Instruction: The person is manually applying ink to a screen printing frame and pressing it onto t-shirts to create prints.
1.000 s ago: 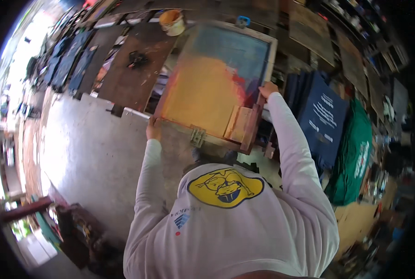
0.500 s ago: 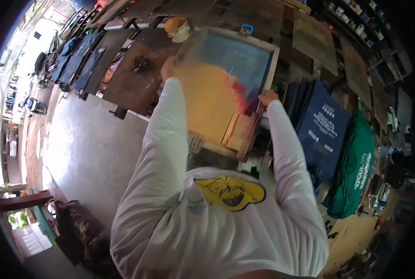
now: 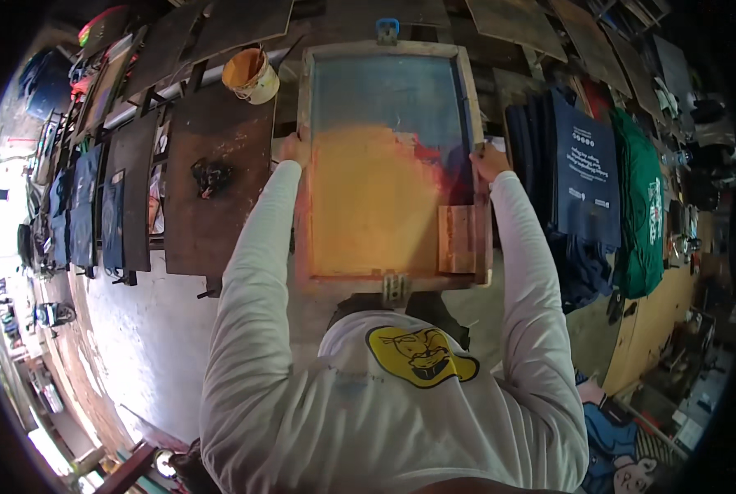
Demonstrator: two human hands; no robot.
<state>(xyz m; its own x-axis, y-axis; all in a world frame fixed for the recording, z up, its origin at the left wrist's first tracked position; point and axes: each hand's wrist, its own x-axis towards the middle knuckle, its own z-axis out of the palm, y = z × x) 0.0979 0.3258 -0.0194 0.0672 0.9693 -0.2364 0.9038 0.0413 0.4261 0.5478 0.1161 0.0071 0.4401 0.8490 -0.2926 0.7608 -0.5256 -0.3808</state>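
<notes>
A wooden-framed printing screen (image 3: 465, 92) lies in front of me, its long sides running away from my body. Yellow-orange ink (image 3: 368, 206) covers the near part of its mesh, with a red smear at the right; the far part looks blue-grey. My left hand (image 3: 296, 151) is closed round the left side rail. On the right rail, my right hand (image 3: 490, 163) grips at nearly the same height. A wooden squeegee (image 3: 457, 239) rests inside the frame at the near right corner. At the near edge sits a metal clamp (image 3: 395, 290), and a blue clip (image 3: 387, 30) is beyond the far edge.
Left of the screen stand a dark board (image 3: 219, 148) with a crumpled black thing (image 3: 211, 178) and an ink-stained bucket (image 3: 251, 76). To the right hang navy printed bags (image 3: 586, 169) and green cloth (image 3: 638, 206). More boards (image 3: 516, 29) line the far side.
The view has turned, so the screen now appears upright and centred rather than slanted. Both hands remain on its side rails.
</notes>
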